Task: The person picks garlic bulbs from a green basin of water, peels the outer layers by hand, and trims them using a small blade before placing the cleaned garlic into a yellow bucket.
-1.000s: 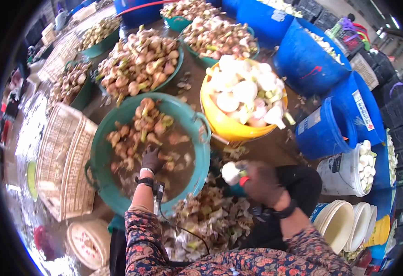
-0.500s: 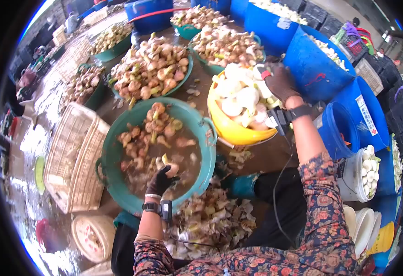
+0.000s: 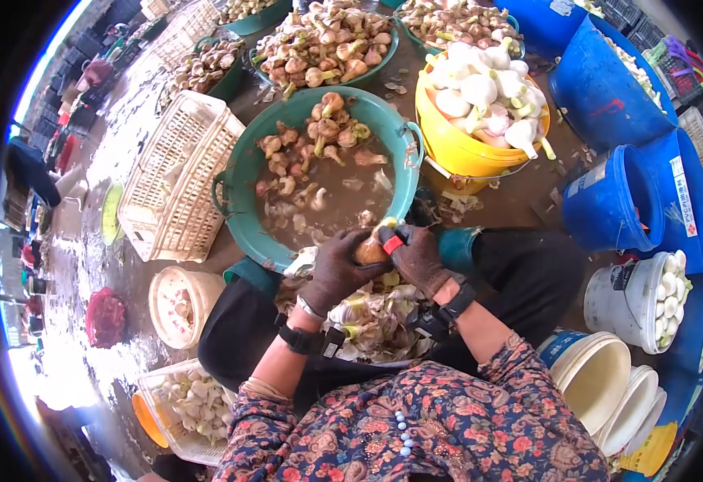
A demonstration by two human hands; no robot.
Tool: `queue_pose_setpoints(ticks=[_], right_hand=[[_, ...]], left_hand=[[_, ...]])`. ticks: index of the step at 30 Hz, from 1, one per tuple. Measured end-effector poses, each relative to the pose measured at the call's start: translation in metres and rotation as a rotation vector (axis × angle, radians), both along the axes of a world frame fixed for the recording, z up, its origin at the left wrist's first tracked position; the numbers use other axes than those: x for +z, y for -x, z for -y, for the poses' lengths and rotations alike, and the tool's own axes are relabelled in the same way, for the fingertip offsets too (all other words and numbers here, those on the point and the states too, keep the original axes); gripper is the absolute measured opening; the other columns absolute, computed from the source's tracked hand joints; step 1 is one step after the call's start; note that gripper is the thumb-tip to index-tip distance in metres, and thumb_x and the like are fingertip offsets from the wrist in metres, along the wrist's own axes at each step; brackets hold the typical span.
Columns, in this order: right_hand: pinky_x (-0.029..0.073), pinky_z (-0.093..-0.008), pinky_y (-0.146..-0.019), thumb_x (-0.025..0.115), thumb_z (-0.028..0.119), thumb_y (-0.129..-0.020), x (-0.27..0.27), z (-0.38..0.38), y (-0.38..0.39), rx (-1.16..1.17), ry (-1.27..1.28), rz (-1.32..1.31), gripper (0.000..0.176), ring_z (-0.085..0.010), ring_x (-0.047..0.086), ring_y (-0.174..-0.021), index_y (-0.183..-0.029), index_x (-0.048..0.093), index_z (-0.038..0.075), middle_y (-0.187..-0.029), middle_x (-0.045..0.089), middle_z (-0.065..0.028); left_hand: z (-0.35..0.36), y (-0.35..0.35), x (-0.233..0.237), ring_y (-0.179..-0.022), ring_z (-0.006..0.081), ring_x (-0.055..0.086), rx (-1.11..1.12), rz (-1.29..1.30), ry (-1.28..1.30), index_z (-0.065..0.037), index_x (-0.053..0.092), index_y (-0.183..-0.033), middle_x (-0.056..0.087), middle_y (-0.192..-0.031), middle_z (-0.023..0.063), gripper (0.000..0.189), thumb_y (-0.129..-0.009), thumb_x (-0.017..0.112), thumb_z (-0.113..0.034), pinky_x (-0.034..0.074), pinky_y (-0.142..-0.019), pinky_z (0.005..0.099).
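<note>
My left hand (image 3: 337,271), in a dark glove, is closed around a brownish garlic bulb (image 3: 370,251) at the near rim of the green tub (image 3: 239,218). From the other side my right hand (image 3: 419,261), also gloved and with a red band on one digit, has its fingers pressed on the same bulb. Murky water and unpeeled garlic bulbs (image 3: 327,132) fill part of the tub. Below both hands lies a heap of peeled garlic skins (image 3: 371,321), between the legs. Beyond the tub, a yellow bucket (image 3: 468,161) is piled with white peeled garlic (image 3: 488,88).
Tubs of unpeeled garlic (image 3: 327,44) stand at the back. Stacked plastic crates (image 3: 179,181) and a cream bucket (image 3: 195,289) are on the left. Blue buckets (image 3: 600,213), a white bucket of peeled garlic (image 3: 620,301) and stacked pails (image 3: 600,377) line the right.
My right hand has left the yellow bucket and come to the bulb. My left hand has lifted the bulb from the water toward my body. The view has tilted down.
</note>
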State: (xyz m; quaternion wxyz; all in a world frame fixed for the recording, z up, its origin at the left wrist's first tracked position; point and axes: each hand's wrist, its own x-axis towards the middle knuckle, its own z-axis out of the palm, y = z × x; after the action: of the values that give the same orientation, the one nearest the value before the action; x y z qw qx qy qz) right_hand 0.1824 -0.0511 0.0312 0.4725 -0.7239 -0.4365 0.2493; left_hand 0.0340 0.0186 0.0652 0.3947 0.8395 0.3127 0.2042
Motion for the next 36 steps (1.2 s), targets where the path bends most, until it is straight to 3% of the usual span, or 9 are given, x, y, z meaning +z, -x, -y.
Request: queue_pose_setpoints(ticks=[4, 6, 15, 18, 25, 30, 32, 34, 36], right_hand=[[0.042, -0.0368, -0.051, 0.059, 0.029, -0.085, -0.004, 0.017, 0.003, 0.074, -0.018, 0.021, 0.031, -0.0274, 0.058, -0.055, -0.073, 0.063, 0.001, -0.063, 0.060, -0.0160], [0.041, -0.0302, -0.048, 0.060, 0.031, -0.085, -0.019, 0.022, -0.001, 0.041, 0.120, -0.849, 0.029, -0.0171, 0.059, -0.056, -0.078, 0.065, 0.004, -0.065, 0.062, -0.0045], [0.050, -0.0239, -0.063, 0.046, 0.051, -0.090, -0.048, 0.024, -0.002, 0.183, 0.142, -1.419, 0.051, -0.0118, 0.061, -0.073, -0.111, 0.058, 0.006, -0.088, 0.063, -0.0035], [0.048, -0.0294, -0.071, 0.045, 0.047, -0.091, -0.038, 0.021, -0.002, 0.175, 0.142, -0.785, 0.050, -0.0183, 0.060, -0.078, -0.109, 0.059, 0.003, -0.092, 0.064, -0.0104], [0.046, -0.0390, -0.077, 0.055, 0.040, -0.087, -0.040, 0.024, 0.002, 0.481, 0.480, 0.049, 0.047, -0.0349, 0.061, -0.090, -0.104, 0.056, -0.003, -0.092, 0.062, -0.0229], [0.045, -0.0269, -0.083, 0.064, 0.011, -0.082, -0.010, 0.022, -0.004, 0.566, 0.121, -0.802, 0.038, -0.0133, 0.054, -0.096, -0.116, 0.053, 0.000, -0.108, 0.059, -0.0071], [0.042, -0.0268, -0.089, 0.062, 0.012, -0.084, -0.018, 0.021, -0.003, 0.547, 0.038, -0.932, 0.039, -0.0135, 0.051, -0.104, -0.120, 0.051, 0.000, -0.118, 0.053, -0.0090], [0.042, -0.0319, -0.091, 0.065, 0.010, -0.078, -0.028, 0.020, 0.002, 0.510, -0.010, -0.760, 0.042, -0.0191, 0.049, -0.110, -0.119, 0.054, 0.007, -0.123, 0.050, -0.0111], [0.041, -0.0389, -0.092, 0.066, 0.011, -0.069, 0.001, 0.021, 0.000, 0.536, -0.151, 0.546, 0.048, -0.0284, 0.047, -0.111, -0.116, 0.058, 0.015, -0.118, 0.051, -0.0129]], left_hand=[[0.011, 0.010, -0.012, -0.077, 0.0169, 0.060, 0.020, 0.090, 0.558, 0.003, 0.055, -0.116, 0.064, -0.094, 0.0087, 0.059, -0.068, 0.078, -0.022, 0.048, -0.070, 0.0298], [0.012, 0.015, -0.008, -0.071, 0.0058, 0.054, 0.068, 0.119, 0.893, 0.002, 0.052, -0.121, 0.061, -0.086, 0.0011, 0.055, -0.075, 0.073, -0.020, 0.046, -0.062, 0.0212], [0.034, 0.002, -0.037, -0.108, 0.0242, 0.054, 0.208, 0.165, 0.235, 0.004, 0.045, -0.124, 0.057, -0.115, 0.0149, 0.076, -0.063, 0.081, -0.023, 0.041, -0.095, 0.0349], [0.024, 0.003, -0.023, -0.103, 0.0292, 0.057, 0.243, 0.001, -0.290, -0.001, 0.052, -0.120, 0.060, -0.109, 0.0174, 0.069, -0.062, 0.081, -0.024, 0.044, -0.090, 0.0361], [0.026, 0.020, -0.057, -0.069, 0.0161, 0.061, 0.117, -0.206, 0.325, -0.001, 0.067, -0.089, 0.066, -0.077, 0.0114, 0.015, -0.079, 0.067, -0.014, 0.046, -0.064, 0.0296], [0.024, 0.041, -0.072, -0.085, 0.0200, 0.062, 0.258, 0.465, 1.288, 0.003, 0.055, -0.113, 0.064, -0.098, 0.0113, 0.033, -0.081, 0.060, -0.006, 0.048, -0.078, 0.0311], [0.030, 0.044, -0.072, -0.095, 0.0274, 0.061, 0.070, -0.020, -0.137, 0.004, 0.055, -0.112, 0.062, -0.103, 0.0165, 0.034, -0.079, 0.062, -0.001, 0.046, -0.085, 0.0332], [0.030, 0.047, -0.070, -0.100, 0.0331, 0.058, 0.089, -0.029, -0.153, 0.003, 0.056, -0.112, 0.061, -0.105, 0.0198, 0.037, -0.077, 0.064, 0.000, 0.045, -0.088, 0.0352], [0.026, 0.048, -0.065, -0.101, 0.0328, 0.058, 0.146, -0.064, 0.253, 0.002, 0.056, -0.113, 0.060, -0.106, 0.0208, 0.039, -0.075, 0.064, 0.001, 0.046, -0.087, 0.0360]])
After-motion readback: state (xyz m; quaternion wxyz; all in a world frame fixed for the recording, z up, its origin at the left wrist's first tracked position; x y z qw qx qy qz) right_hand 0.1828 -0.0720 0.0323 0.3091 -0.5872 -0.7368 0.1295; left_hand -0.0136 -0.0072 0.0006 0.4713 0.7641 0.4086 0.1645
